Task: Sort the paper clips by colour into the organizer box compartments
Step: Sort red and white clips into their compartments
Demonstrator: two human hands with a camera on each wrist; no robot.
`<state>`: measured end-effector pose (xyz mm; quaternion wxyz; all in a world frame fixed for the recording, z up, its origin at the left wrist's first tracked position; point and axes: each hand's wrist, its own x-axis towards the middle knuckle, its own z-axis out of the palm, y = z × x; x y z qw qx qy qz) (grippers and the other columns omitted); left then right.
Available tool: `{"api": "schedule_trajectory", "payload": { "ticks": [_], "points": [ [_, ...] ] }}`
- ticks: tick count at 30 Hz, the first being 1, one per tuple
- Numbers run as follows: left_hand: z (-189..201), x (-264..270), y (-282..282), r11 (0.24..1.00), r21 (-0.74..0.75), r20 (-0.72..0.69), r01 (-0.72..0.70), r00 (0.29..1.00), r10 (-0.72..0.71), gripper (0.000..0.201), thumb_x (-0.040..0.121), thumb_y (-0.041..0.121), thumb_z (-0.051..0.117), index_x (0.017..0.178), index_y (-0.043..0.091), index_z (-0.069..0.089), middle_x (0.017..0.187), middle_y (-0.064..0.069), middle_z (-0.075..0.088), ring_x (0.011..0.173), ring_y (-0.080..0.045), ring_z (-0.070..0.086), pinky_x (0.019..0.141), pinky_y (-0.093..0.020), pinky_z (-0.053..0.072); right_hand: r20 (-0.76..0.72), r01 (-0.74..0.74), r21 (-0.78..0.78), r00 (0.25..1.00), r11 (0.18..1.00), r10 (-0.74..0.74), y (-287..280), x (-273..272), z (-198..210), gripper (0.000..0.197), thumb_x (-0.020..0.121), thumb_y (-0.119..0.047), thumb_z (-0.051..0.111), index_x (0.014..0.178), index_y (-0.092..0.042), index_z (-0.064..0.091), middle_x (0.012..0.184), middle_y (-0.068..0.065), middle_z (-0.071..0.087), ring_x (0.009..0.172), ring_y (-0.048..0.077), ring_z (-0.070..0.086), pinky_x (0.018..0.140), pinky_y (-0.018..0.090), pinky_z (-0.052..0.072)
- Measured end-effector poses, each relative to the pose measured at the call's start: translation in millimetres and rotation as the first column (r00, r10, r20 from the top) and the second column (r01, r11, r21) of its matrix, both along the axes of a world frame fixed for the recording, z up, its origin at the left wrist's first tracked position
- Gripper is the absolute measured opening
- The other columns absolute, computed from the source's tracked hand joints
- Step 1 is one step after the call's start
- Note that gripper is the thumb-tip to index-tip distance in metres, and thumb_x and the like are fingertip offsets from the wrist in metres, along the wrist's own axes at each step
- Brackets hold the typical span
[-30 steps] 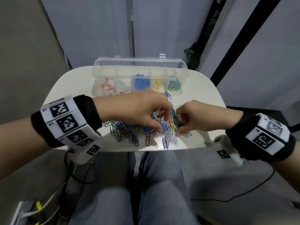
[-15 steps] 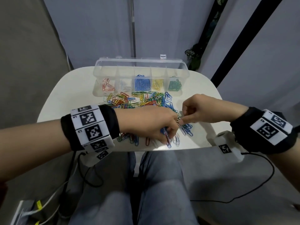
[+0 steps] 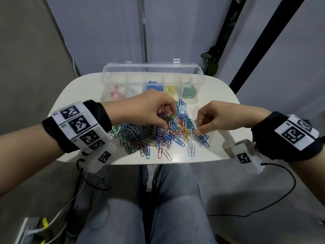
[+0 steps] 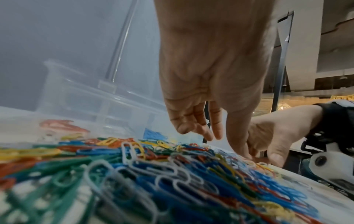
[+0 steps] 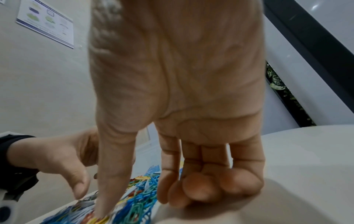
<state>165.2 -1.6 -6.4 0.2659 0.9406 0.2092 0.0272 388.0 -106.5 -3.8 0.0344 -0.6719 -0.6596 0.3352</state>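
A heap of mixed-colour paper clips [image 3: 149, 136] lies on the white table, spreading to its front edge. Behind it stands the clear organizer box [image 3: 153, 67], lid up, with red clips [image 3: 116, 93], pale clips [image 3: 131, 91], blue clips [image 3: 153, 87], yellow clips [image 3: 170, 89] and green clips [image 3: 189, 91] in separate compartments. My left hand [image 3: 166, 118] hovers over the heap's far middle; in the left wrist view its fingers [image 4: 191, 128] hang loose and its thumb touches the clips [image 4: 134, 166]. My right hand [image 3: 198, 125] sits at the heap's right edge, fingers [image 5: 201, 186] curled in, thumb pressing on clips [image 5: 138, 201].
The round-cornered table [image 3: 84, 95] is small; its front edge runs just past the nearest clips, above my knees [image 3: 167, 199]. Bare tabletop [image 3: 219, 95] lies right of the box. A black cable [image 3: 281, 191] trails off the right wrist camera. A plant [image 3: 212, 62] stands behind.
Half a second ago the two hands met fingertip to fingertip at the heap's right side. They have parted: the left hand moved left and away over the heap, the right dropped its thumb onto the clips.
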Motion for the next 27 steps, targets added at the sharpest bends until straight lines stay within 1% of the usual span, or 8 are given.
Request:
{"api": "schedule_trajectory", "payload": {
  "ticks": [4, 7, 9, 13, 17, 21, 24, 27],
  "points": [
    [3.7, -6.1, -3.1, 0.996, 0.067, -0.1, 0.064, 0.993, -0.057, 0.048, 0.065, 0.043, 0.085, 0.105, 0.026, 0.063, 0.096, 0.007, 0.055, 0.083, -0.01, 0.05, 0.074, -0.027, 0.042, -0.048, -0.001, -0.057, 0.999, 0.998, -0.002, 5.3, 2.3, -0.4, 0.031, 0.068, -0.042, 0.082, 0.077, -0.017, 0.067, 0.067, -0.007, 0.064, 0.061, 0.008, 0.051, 0.066, 0.031, 0.043],
    [1.6, -7.7, -15.0, 0.985, 0.113, -0.132, 0.131, 0.984, -0.116, 0.046, 0.066, 0.054, 0.08, 0.098, 0.03, 0.058, 0.093, 0.01, 0.053, 0.083, -0.006, 0.046, 0.074, -0.027, 0.04, -0.061, -0.001, -0.086, 0.998, 0.996, -0.004, 8.7, 1.6, -0.4, 0.032, 0.067, -0.041, 0.083, 0.079, -0.016, 0.068, 0.07, -0.003, 0.065, 0.063, 0.01, 0.053, 0.067, 0.03, 0.044],
    [0.1, -6.4, -23.5, 0.975, 0.124, -0.158, 0.183, 0.974, -0.163, 0.044, 0.067, 0.055, 0.078, 0.097, 0.031, 0.057, 0.09, 0.013, 0.05, 0.083, -0.007, 0.048, 0.075, -0.031, 0.043, -0.054, -0.004, -0.09, 0.999, 0.996, -0.001, 9.7, 0.6, -0.9, 0.033, 0.066, -0.042, 0.083, 0.08, -0.016, 0.068, 0.071, -0.002, 0.066, 0.064, 0.01, 0.053, 0.067, 0.031, 0.044],
    [-4.6, 0.9, -29.6, 0.965, 0.158, -0.202, 0.212, 0.963, -0.178, 0.036, 0.071, 0.044, 0.08, 0.097, 0.031, 0.058, 0.088, 0.013, 0.054, 0.083, -0.009, 0.051, 0.07, -0.028, 0.04, -0.044, 0.005, -0.079, 0.999, 0.997, -0.009, 9.2, 0.1, -2.8, 0.034, 0.064, -0.043, 0.083, 0.079, -0.017, 0.068, 0.069, -0.005, 0.066, 0.062, 0.009, 0.053, 0.067, 0.031, 0.045],
    [-5.9, 3.2, -28.3, 0.964, 0.185, -0.177, 0.193, 0.971, -0.161, 0.024, 0.073, 0.033, 0.079, 0.09, 0.029, 0.062, 0.076, 0.011, 0.063, 0.066, -0.002, 0.052, 0.057, -0.014, 0.036, -0.036, 0.007, -0.065, 0.999, 0.998, -0.009, 8.3, 0.1, -4.2, 0.036, 0.061, -0.047, 0.083, 0.077, -0.018, 0.067, 0.066, -0.007, 0.065, 0.06, 0.007, 0.053, 0.066, 0.03, 0.045],
    [-6.4, 2.6, -27.8, 0.971, 0.164, -0.122, 0.175, 0.98, -0.156, 0.017, 0.076, 0.022, 0.077, 0.09, 0.023, 0.069, 0.07, 0.011, 0.063, 0.059, 0.006, 0.049, 0.057, -0.007, 0.036, -0.017, 0.008, -0.058, 1.0, 0.998, -0.009, 8.5, -1.0, -4.5, 0.033, 0.064, -0.044, 0.084, 0.076, -0.018, 0.066, 0.063, -0.009, 0.062, 0.058, 0.006, 0.051, 0.064, 0.028, 0.044],
    [-7.2, 0.9, -26.2, 0.977, 0.131, -0.074, 0.167, 0.985, -0.158, 0.012, 0.077, 0.016, 0.077, 0.088, 0.017, 0.072, 0.068, 0.01, 0.061, 0.056, 0.007, 0.049, 0.057, -0.005, 0.035, -0.009, 0.009, -0.05, 1.0, 0.999, -0.01, 8.1, -1.6, -4.1, 0.032, 0.065, -0.043, 0.083, 0.075, -0.019, 0.066, 0.062, -0.01, 0.062, 0.057, 0.006, 0.05, 0.063, 0.027, 0.043],
    [-7.3, -0.4, -25.2, 0.983, 0.08, -0.024, 0.164, 0.986, -0.162, 0.011, 0.077, 0.016, 0.078, 0.088, 0.017, 0.074, 0.069, 0.011, 0.062, 0.06, 0.004, 0.053, 0.059, -0.006, 0.036, -0.012, 0.011, -0.056, 1.0, 0.998, -0.012, 8.1, -1.9, -3.5, 0.033, 0.064, -0.044, 0.084, 0.075, -0.019, 0.066, 0.062, -0.01, 0.062, 0.057, 0.006, 0.05, 0.063, 0.027, 0.043]
  ]
}}
